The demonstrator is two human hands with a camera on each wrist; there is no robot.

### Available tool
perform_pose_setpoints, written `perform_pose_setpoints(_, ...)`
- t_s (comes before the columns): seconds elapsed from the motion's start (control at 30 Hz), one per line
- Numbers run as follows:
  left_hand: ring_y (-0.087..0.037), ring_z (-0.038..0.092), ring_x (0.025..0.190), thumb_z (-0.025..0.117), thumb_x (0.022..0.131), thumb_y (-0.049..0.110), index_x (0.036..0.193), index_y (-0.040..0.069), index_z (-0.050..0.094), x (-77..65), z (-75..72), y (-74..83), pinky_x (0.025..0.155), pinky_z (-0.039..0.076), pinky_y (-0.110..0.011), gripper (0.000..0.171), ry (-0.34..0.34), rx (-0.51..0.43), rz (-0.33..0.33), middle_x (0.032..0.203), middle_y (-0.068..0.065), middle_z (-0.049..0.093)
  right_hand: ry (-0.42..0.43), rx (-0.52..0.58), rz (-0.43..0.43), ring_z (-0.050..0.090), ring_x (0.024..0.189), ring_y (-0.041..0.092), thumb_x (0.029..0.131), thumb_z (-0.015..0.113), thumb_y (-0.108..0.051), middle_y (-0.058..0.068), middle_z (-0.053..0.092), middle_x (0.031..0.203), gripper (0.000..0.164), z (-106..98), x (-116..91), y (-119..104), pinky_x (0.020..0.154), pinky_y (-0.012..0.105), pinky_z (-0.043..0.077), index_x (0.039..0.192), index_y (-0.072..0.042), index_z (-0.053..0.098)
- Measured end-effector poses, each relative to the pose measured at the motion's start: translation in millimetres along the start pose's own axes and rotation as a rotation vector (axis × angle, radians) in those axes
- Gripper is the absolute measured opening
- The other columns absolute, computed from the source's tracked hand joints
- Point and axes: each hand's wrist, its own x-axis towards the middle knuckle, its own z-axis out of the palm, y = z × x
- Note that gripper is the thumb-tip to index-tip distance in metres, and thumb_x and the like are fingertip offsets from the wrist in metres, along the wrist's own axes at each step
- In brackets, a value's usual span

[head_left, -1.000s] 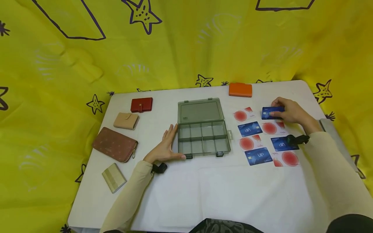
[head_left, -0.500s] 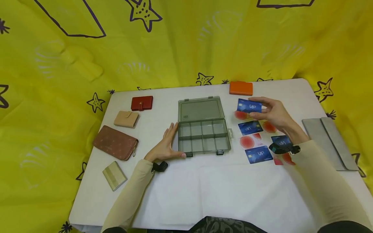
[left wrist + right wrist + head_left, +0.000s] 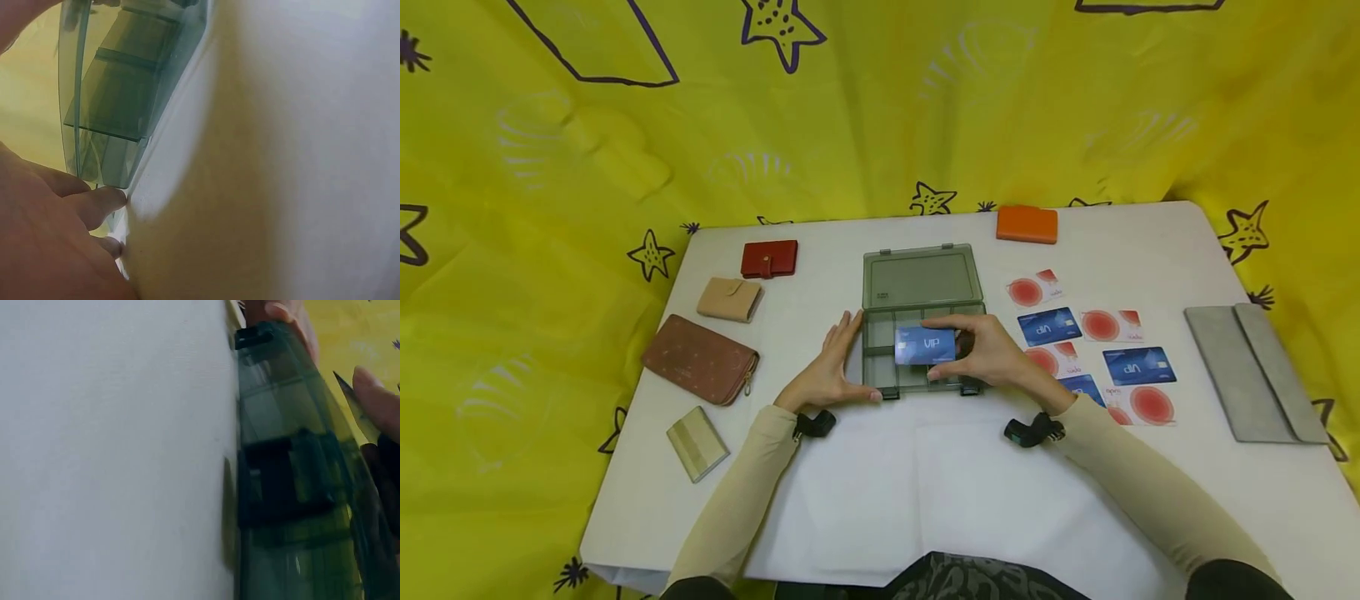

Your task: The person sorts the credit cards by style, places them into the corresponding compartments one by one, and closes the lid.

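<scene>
Over the open compartment box [image 3: 921, 279], my right hand [image 3: 988, 354] pinches a blue VIP card [image 3: 917, 346] by its right end, thumb below and index finger above. The box is see-through grey-green plastic, its lid folded back away from me. My left hand [image 3: 829, 367] rests against the box's left side, fingers extended and thumb at the front left corner. In the left wrist view, fingers of the left hand [image 3: 56, 225] touch the box wall [image 3: 119, 94]. The right wrist view shows the box's front side with its dark latches [image 3: 281, 478] and part of the right hand [image 3: 378, 403].
Several blue and red-and-white cards [image 3: 1049, 326] lie right of the box. Beyond them is a grey folder [image 3: 1247, 375]; an orange wallet [image 3: 1027, 225] sits at the back. On the left stand a red wallet [image 3: 769, 259], beige wallet [image 3: 730, 299], brown zip wallet [image 3: 700, 360] and pale green-gold wallet [image 3: 697, 444].
My right hand has lifted the blue card from the upper right of the card group and carried it left over the box. My left hand stays at the box's side.
</scene>
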Motion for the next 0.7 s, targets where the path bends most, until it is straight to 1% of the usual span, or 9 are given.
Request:
perform_pose_setpoints(0.1, -0.045, -0.015, 0.163, 0.095, 0.076, 0.037, 0.172, 0.014, -0.004, -0.3, 0.5, 0.8, 0.129, -0.004, -0.064, 0.140, 0.004, -0.009, -0.016, 0.176, -0.022, -0.014, 0.049, -0.157, -0.116, 0.065, 0.085, 0.016, 0.075, 0.098, -0.011, 0.008, 0.080, 0.106, 0.046, 12.0, 6.7, -1.2, 0.076, 0.026, 0.055, 0.118, -0.006, 0.080)
perform_pose_setpoints(0.13, -0.045, -0.015, 0.162, 0.095, 0.076, 0.037, 0.172, 0.015, -0.004, -0.2, 0.7, 1.2, 0.128, -0.004, -0.064, 0.140, 0.005, -0.010, -0.019, 0.176, -0.022, -0.014, 0.061, -0.186, -0.143, 0.066, 0.087, 0.017, 0.076, 0.096, -0.010, 0.006, 0.080, 0.104, 0.039, 14.9, 8.7, -1.9, 0.077, 0.028, 0.056, 0.112, -0.006, 0.082)
perform_pose_setpoints(0.17, -0.045, -0.015, 0.162, 0.095, 0.075, 0.037, 0.172, 0.016, -0.004, 0.0, 1.1, 1.3, 0.128, -0.004, -0.065, 0.140, 0.006, -0.011, -0.024, 0.176, -0.021, -0.015, 0.066, -0.212, -0.162, 0.067, 0.090, 0.017, 0.078, 0.095, -0.009, 0.005, 0.081, 0.102, 0.033, 17.2, 10.4, -2.6, 0.079, 0.029, 0.057, 0.108, -0.005, 0.083)
perform_pose_setpoints(0.23, -0.045, -0.015, 0.162, 0.095, 0.075, 0.037, 0.172, 0.017, -0.004, 0.4, 1.7, 1.6, 0.128, -0.003, -0.065, 0.140, 0.007, -0.015, -0.031, 0.176, -0.020, -0.015, 0.072, -0.257, -0.176, 0.068, 0.087, 0.020, 0.080, 0.094, -0.010, 0.006, 0.081, 0.098, 0.026, 20.8, 12.5, -3.9, 0.079, 0.034, 0.058, 0.104, -0.004, 0.083)
perform_pose_setpoints(0.33, -0.045, -0.015, 0.162, 0.095, 0.076, 0.037, 0.172, 0.018, -0.003, 1.5, 2.8, 0.3, 0.128, -0.002, -0.066, 0.139, 0.008, -0.018, -0.030, 0.177, -0.019, -0.015, 0.073, -0.347, -0.139, 0.068, 0.094, 0.024, 0.082, 0.094, -0.018, 0.007, 0.079, 0.101, 0.029, 24.7, 12.6, -8.9, 0.085, 0.040, 0.059, 0.104, -0.005, 0.080)
perform_pose_setpoints(0.43, -0.045, -0.015, 0.162, 0.094, 0.076, 0.038, 0.173, 0.018, -0.002, 2.2, 3.0, -0.7, 0.127, -0.001, -0.068, 0.137, 0.014, -0.014, -0.029, 0.177, -0.018, -0.014, 0.087, -0.485, -0.075, 0.065, 0.102, 0.028, 0.085, 0.092, -0.029, 0.009, 0.074, 0.104, 0.034, 29.9, 12.0, -15.7, 0.090, 0.046, 0.057, 0.105, -0.007, 0.075)
perform_pose_setpoints(0.57, -0.045, -0.015, 0.162, 0.094, 0.075, 0.041, 0.173, 0.019, -0.001, 1.5, 1.6, -0.5, 0.127, 0.000, -0.069, 0.137, 0.024, -0.012, -0.026, 0.177, -0.018, -0.014, 0.102, -0.630, -0.020, 0.062, 0.100, 0.029, 0.089, 0.087, -0.041, 0.011, 0.068, 0.105, 0.040, 41.0, 16.3, -22.5, 0.084, 0.045, 0.057, 0.105, -0.009, 0.069)
perform_pose_setpoints(0.63, -0.044, -0.015, 0.163, 0.093, 0.075, 0.042, 0.173, 0.019, -0.001, 1.0, 1.6, -0.3, 0.127, -0.001, -0.068, 0.138, 0.025, -0.021, -0.028, 0.177, -0.018, -0.014, 0.086, -0.653, -0.017, 0.062, 0.098, 0.028, 0.090, 0.084, -0.046, 0.011, 0.067, 0.105, 0.043, 44.5, 19.0, -23.7, 0.080, 0.043, 0.057, 0.106, -0.009, 0.068)
perform_pose_setpoints(0.7, -0.043, -0.016, 0.163, 0.093, 0.076, 0.044, 0.173, 0.020, -0.002, 0.3, 2.2, -0.5, 0.127, -0.001, -0.068, 0.138, 0.020, -0.030, -0.036, 0.177, -0.017, -0.014, 0.043, -0.632, -0.031, 0.062, 0.097, 0.027, 0.091, 0.083, -0.048, 0.011, 0.067, 0.107, 0.046, 44.0, 20.1, -23.2, 0.079, 0.042, 0.057, 0.110, -0.009, 0.069)
